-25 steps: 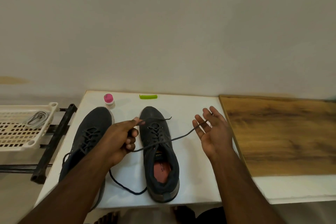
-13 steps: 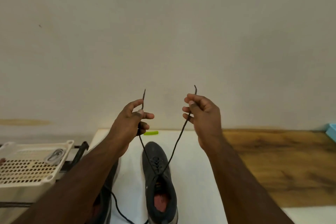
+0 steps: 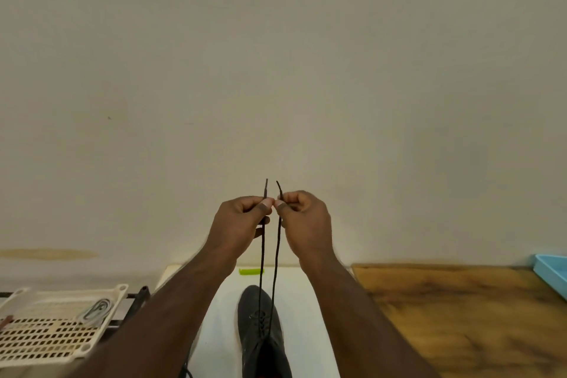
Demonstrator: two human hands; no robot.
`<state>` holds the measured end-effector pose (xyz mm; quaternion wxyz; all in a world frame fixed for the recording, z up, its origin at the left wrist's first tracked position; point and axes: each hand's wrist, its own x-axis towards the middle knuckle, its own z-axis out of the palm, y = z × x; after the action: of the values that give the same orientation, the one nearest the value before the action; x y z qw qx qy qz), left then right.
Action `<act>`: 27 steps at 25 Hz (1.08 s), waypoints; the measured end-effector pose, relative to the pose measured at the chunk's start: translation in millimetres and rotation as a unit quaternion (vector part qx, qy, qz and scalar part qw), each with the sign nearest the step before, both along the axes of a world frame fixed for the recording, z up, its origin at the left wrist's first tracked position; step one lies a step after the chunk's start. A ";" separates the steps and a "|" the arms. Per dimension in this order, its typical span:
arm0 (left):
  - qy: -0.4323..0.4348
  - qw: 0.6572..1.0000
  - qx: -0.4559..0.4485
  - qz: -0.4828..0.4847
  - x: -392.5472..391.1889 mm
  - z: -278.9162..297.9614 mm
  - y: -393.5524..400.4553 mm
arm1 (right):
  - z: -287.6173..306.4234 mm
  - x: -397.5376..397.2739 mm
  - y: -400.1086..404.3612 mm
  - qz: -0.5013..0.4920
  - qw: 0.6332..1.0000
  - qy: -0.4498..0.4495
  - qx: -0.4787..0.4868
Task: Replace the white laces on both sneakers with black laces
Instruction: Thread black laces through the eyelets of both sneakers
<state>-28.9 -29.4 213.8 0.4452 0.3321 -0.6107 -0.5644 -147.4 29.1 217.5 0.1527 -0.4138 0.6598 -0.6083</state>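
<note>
A dark sneaker lies on the white table, toe pointing away from me, laced with a black lace. Both lace ends rise taut from the shoe to my raised hands. My left hand pinches the left end, and my right hand pinches the right end. The two hands are side by side, thumbs nearly touching, with the lace tips sticking up above them. My left forearm hides the second sneaker. A whitish lace lies coiled in the basket at the left.
A cream perforated basket stands left of the table on a dark rack. A green clip lies at the table's far edge. A wooden board covers the right side, with a light-blue tray at its far right.
Both hands have lifted the lace ends higher and drawn them together until the hands nearly touch. The view has tilted up toward the wall.
</note>
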 end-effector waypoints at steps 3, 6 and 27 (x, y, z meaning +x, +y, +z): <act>-0.001 1.000 -0.012 0.000 -2.1 6.4 3.0 | 6.6 4.6 -0.3 0.002 0.999 -0.043 -0.011; 0.004 1.000 0.009 0.009 -2.9 8.7 3.9 | 10.7 8.0 -0.2 0.011 0.999 -0.039 0.000; -0.049 0.995 -0.008 -0.088 4.1 -5.3 10.4 | 49.5 -33.2 16.6 0.054 0.853 0.482 0.192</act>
<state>-24.9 -19.0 208.5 0.3660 0.3009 -0.6630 -0.5795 -180.7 45.7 267.1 -0.0750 -0.6526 0.7309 -0.1850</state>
